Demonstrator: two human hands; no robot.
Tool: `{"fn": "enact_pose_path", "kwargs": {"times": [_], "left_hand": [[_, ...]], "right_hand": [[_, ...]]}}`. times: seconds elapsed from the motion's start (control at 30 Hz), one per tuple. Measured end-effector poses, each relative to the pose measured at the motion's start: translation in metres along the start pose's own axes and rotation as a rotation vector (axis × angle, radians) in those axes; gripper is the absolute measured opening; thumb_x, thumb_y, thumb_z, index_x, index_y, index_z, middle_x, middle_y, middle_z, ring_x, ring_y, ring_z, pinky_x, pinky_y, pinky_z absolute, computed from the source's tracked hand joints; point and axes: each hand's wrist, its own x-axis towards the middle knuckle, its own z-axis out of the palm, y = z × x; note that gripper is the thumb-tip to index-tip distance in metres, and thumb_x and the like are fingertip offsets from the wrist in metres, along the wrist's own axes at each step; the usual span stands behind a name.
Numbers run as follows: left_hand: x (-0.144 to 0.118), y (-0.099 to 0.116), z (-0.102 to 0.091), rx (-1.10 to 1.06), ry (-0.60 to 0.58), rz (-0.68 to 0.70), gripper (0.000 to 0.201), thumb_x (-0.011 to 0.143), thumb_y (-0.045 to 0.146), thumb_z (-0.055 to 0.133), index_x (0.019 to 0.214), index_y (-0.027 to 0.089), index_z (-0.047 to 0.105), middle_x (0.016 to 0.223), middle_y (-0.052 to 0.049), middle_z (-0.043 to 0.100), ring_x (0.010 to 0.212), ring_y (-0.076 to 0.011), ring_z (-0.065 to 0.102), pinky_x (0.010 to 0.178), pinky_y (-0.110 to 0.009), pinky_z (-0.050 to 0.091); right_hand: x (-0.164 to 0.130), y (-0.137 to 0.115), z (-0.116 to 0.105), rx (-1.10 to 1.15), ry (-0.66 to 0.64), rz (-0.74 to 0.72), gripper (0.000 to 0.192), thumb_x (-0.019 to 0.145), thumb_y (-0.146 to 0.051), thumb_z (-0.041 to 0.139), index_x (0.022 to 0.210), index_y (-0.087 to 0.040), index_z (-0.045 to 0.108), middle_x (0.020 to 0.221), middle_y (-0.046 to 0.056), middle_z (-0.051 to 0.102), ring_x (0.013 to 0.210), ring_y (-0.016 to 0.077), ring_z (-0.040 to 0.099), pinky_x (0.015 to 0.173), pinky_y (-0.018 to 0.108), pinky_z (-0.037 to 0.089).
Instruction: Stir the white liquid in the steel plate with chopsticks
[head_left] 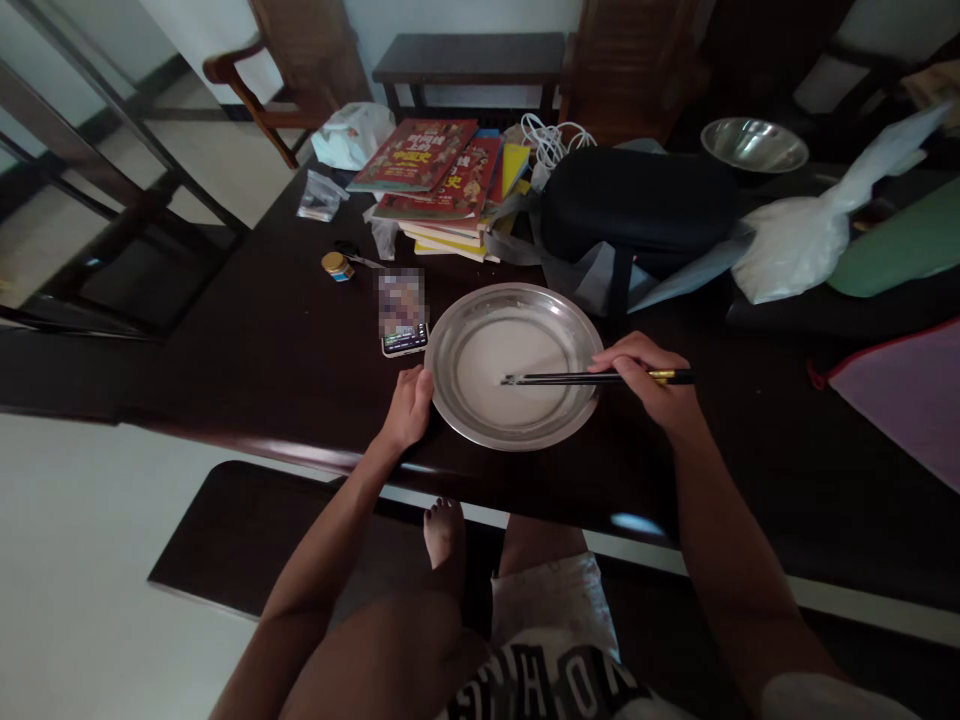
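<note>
A shallow metal plate [450, 340] with a pale liquid in it sits on the dark table in front of me. My left hand [409, 408] rests against the plate's left rim with its fingers curled on the edge. My right hand [649, 385] grips a pair of dark chopsticks [559, 379] near their gold-tipped ends. The chopsticks lie level, their tips over the middle of the plate in the pale liquid.
A phone [403, 312] lies just left of the plate. Behind it are a small jar [337, 265], stacked books [439, 175], a black case [637, 205], a white plastic bag [795, 240] and a metal bowl [754, 145]. My knees sit under the table edge [225, 440].
</note>
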Motion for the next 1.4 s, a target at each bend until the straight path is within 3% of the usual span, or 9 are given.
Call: {"fn": "enact_pose_path", "kwargs": {"times": [0.2,0.4,0.53,0.73,0.9,1.07,1.23,1.4], "left_hand": [[-0.0004,-0.0023,0.0006,-0.013,0.005,-0.013,0.07,0.101,0.076,0.016,0.064,0.025,0.046,0.067,-0.007,0.058,0.07,-0.0223,0.055,0.078,-0.041,0.052],[-0.0005,-0.0041,0.0007,0.011,0.011,0.002,0.068,0.104,0.07,0.016,0.065,0.024,0.047,0.068,-0.008,0.061,0.069,-0.0222,0.056,0.078,-0.041,0.054],[-0.0005,-0.0029,0.0006,0.011,-0.004,-0.002,0.068,0.103,0.071,0.015,0.065,0.024,0.045,0.068,-0.008,0.059,0.069,-0.0221,0.056,0.078,-0.04,0.052],[-0.0004,-0.0029,0.0012,0.01,0.004,0.007,0.067,0.105,0.068,0.015,0.066,0.024,0.047,0.069,-0.008,0.06,0.071,-0.0228,0.057,0.08,-0.042,0.053],[-0.0005,-0.0034,0.0009,0.019,0.001,0.001,0.069,0.104,0.071,0.013,0.066,0.024,0.046,0.07,-0.009,0.061,0.07,-0.0226,0.058,0.08,-0.042,0.054],[-0.0004,-0.0034,0.0005,0.031,-0.014,-0.012,0.068,0.104,0.07,0.013,0.065,0.024,0.046,0.07,-0.008,0.063,0.072,-0.0227,0.058,0.081,-0.042,0.055],[-0.0004,-0.004,0.0009,0.023,-0.003,0.007,0.066,0.105,0.067,0.015,0.066,0.024,0.047,0.07,-0.009,0.063,0.072,-0.023,0.059,0.08,-0.04,0.054],[-0.0004,-0.0046,0.0011,0.02,0.002,0.01,0.066,0.105,0.064,0.016,0.066,0.023,0.049,0.071,-0.009,0.062,0.072,-0.0233,0.06,0.079,-0.04,0.054]], "right_hand": [[0.0003,0.0001,-0.0012,-0.02,0.068,0.008,0.025,0.102,-0.043,0.061,0.095,-0.031,0.081,0.082,0.002,0.081,0.082,0.024,0.074,0.08,0.044,0.058],[-0.0001,0.0003,0.0001,-0.01,-0.043,-0.018,0.021,0.101,-0.037,0.062,0.097,-0.032,0.082,0.091,0.002,0.082,0.089,0.0232,0.074,0.082,0.042,0.059],[-0.0006,0.0018,-0.0012,-0.003,0.046,0.003,0.022,0.102,-0.039,0.061,0.098,-0.033,0.082,0.085,0.001,0.081,0.084,0.0235,0.073,0.081,0.043,0.057],[0.0002,0.0,0.0005,-0.011,-0.02,-0.012,0.021,0.101,-0.038,0.063,0.096,-0.032,0.082,0.091,0.002,0.082,0.088,0.0235,0.073,0.081,0.042,0.057],[0.0005,0.0025,-0.0017,0.009,0.055,-0.028,0.021,0.103,-0.035,0.061,0.099,-0.033,0.082,0.083,0.0,0.081,0.082,0.0223,0.073,0.079,0.041,0.055],[0.0003,0.0015,-0.0002,0.015,-0.031,-0.056,0.021,0.102,-0.035,0.062,0.097,-0.032,0.082,0.09,0.0,0.082,0.085,0.0218,0.073,0.08,0.04,0.057],[0.0005,0.0022,-0.0014,0.02,0.055,-0.036,0.021,0.102,-0.034,0.062,0.098,-0.032,0.082,0.083,0.001,0.081,0.083,0.0222,0.073,0.078,0.04,0.057],[0.0007,0.0005,0.0004,0.005,-0.024,-0.041,0.021,0.102,-0.035,0.062,0.095,-0.031,0.082,0.088,0.001,0.082,0.086,0.0223,0.073,0.08,0.04,0.058]]}}
